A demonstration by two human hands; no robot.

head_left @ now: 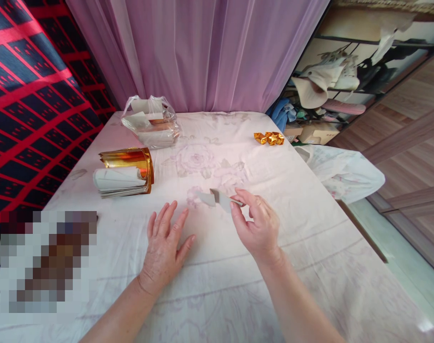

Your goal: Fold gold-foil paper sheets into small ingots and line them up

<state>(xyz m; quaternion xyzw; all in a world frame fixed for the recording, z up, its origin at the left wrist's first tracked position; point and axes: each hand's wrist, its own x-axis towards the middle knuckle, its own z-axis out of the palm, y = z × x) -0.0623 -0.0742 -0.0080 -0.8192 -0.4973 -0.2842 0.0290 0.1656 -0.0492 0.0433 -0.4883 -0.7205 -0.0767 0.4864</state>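
Note:
Between the thumb and fingers of my right hand is a small folded piece of paper, pale grey-white on the side that shows. Its pointed left end reaches out over the flowered cloth. My left hand is spread, palm down, on or just above the cloth, a little to the left of the paper and holding nothing. Beyond it on the left lies a curled stack of gold foil paper with white backs. Several shiny folded gold foil pieces sit together at the far right of the table.
A clear plastic bag with more paper sheets stands at the back left of the cloth-covered table. A purple curtain hangs behind. To the right are a shelf with shoes and a cap, and a white plastic bag beside the table edge.

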